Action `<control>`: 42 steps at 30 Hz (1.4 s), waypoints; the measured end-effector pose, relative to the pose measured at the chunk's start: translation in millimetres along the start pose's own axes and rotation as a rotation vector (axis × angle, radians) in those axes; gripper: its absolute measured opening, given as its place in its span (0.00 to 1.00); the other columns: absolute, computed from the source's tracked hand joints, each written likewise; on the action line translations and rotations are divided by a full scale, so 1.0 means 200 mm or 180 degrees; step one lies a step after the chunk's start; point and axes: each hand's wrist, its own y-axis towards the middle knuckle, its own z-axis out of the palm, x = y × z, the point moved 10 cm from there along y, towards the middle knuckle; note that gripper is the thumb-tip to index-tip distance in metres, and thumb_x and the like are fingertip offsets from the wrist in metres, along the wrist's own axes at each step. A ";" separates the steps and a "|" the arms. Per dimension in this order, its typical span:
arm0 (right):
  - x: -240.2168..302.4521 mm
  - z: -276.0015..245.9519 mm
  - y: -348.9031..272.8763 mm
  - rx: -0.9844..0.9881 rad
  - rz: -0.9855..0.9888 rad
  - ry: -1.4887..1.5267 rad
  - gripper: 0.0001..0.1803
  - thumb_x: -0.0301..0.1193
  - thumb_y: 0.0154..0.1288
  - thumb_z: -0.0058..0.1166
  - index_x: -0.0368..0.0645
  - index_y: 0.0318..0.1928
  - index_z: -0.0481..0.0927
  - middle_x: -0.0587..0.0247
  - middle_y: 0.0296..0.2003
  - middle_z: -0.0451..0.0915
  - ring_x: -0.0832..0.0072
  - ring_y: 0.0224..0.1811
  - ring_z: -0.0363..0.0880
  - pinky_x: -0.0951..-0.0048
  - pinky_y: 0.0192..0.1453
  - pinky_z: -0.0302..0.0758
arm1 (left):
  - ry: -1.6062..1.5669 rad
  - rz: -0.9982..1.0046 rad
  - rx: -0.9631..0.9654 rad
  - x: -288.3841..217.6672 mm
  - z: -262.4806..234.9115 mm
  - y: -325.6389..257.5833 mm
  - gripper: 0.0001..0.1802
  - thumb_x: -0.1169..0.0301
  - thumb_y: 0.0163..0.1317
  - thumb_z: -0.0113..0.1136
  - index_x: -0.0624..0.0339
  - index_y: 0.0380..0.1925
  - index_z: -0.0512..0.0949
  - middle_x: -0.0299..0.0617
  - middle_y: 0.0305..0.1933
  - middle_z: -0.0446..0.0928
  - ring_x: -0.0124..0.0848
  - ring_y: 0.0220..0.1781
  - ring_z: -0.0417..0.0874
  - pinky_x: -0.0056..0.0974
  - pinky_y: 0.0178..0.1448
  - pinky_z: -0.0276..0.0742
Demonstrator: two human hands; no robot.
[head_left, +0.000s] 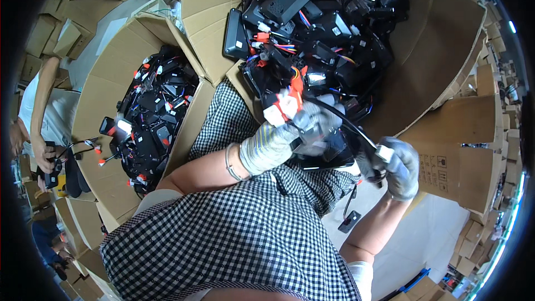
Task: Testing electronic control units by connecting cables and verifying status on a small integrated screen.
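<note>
Both of my hands wear grey knitted gloves. My left hand (298, 131), partly smeared by motion, is closed around a bunch of cables whose orange and white connectors (287, 106) stick out above the thumb. A black cable (343, 118) arcs from there toward my right hand (400, 170), which grips its end beside a white connector (384, 153). Just under my left hand is a flat black device (331, 159), partly hidden by the glove; whether the cables join it I cannot tell. Beyond my hands, a large cardboard box (214, 28) holds many black plastic devices with coloured wires.
A second cardboard box (103, 81) of smaller black devices stands at left. One small black module (349, 222) hangs or lies by my right forearm. At far left another person (44, 111) handles a black device. Cardboard cartons (454, 156) stand at right.
</note>
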 end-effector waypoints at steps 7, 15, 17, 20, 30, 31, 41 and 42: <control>-0.34 0.18 0.37 0.1673 0.0989 0.0230 0.15 0.40 0.62 0.55 0.43 0.25 0.76 0.65 0.25 0.79 0.81 0.27 0.74 0.78 0.34 0.71 | -0.1830 0.0487 -0.0741 -0.14 -0.11 0.01 0.43 0.47 0.57 0.59 0.62 0.65 0.56 0.41 0.49 0.75 0.34 0.57 0.74 0.42 0.64 0.68; 0.04 0.15 0.81 -0.0098 -0.0815 -0.2812 0.10 0.30 0.64 0.50 0.35 0.34 0.80 0.51 0.27 0.78 0.64 0.30 0.78 0.68 0.38 0.72 | 0.1569 0.0293 -0.1335 -0.05 -0.43 -0.16 0.30 0.50 0.62 0.55 0.66 0.51 0.70 0.42 0.40 0.78 0.32 0.47 0.79 0.37 0.52 0.75; 0.04 0.21 0.67 0.0025 -0.0250 -0.0697 0.13 0.34 0.66 0.49 0.37 0.32 0.80 0.62 0.23 0.77 0.75 0.25 0.75 0.73 0.33 0.69 | 0.4356 0.0923 -0.0993 -0.06 -0.36 -0.18 0.20 0.62 0.64 0.54 0.62 0.51 0.70 0.44 0.35 0.75 0.35 0.34 0.76 0.38 0.38 0.72; -0.01 0.40 0.40 0.0518 0.0935 0.0282 0.14 0.37 0.66 0.50 0.40 0.31 0.80 0.73 0.20 0.74 0.87 0.24 0.69 0.80 0.29 0.66 | 0.3046 0.0094 -0.0994 -0.12 -0.35 -0.13 0.18 0.66 0.65 0.52 0.62 0.52 0.73 0.44 0.33 0.78 0.38 0.33 0.79 0.38 0.37 0.74; -0.11 0.59 0.25 0.0531 0.0718 0.0043 0.15 0.35 0.67 0.50 0.35 0.30 0.80 0.66 0.21 0.75 0.83 0.24 0.69 0.78 0.30 0.68 | 0.4729 0.0393 -0.0190 -0.14 -0.22 -0.04 0.19 0.61 0.55 0.57 0.57 0.44 0.78 0.46 0.33 0.81 0.43 0.29 0.81 0.41 0.35 0.76; -0.16 0.59 0.22 0.0443 0.0879 0.0215 0.16 0.35 0.67 0.50 0.35 0.30 0.80 0.67 0.21 0.75 0.83 0.24 0.70 0.78 0.30 0.68 | 0.4885 0.0616 -0.0395 -0.17 -0.19 -0.06 0.17 0.62 0.53 0.58 0.56 0.42 0.79 0.46 0.33 0.81 0.42 0.30 0.80 0.42 0.36 0.75; -0.40 0.62 0.01 -0.0062 0.1482 0.1510 0.17 0.40 0.67 0.51 0.41 0.27 0.80 0.75 0.16 0.70 0.89 0.17 0.59 0.84 0.21 0.54 | 0.2652 -0.0553 0.0315 0.16 -0.18 -0.24 0.11 0.68 0.59 0.56 0.61 0.39 0.77 0.43 0.35 0.81 0.35 0.35 0.83 0.35 0.40 0.76; -0.40 0.63 0.00 -0.0080 0.1498 0.1529 0.17 0.40 0.67 0.51 0.41 0.27 0.80 0.75 0.16 0.70 0.89 0.17 0.59 0.84 0.21 0.54 | 0.2540 -0.0428 0.0268 0.14 -0.17 -0.24 0.10 0.68 0.59 0.56 0.61 0.37 0.78 0.43 0.34 0.81 0.34 0.34 0.83 0.35 0.38 0.76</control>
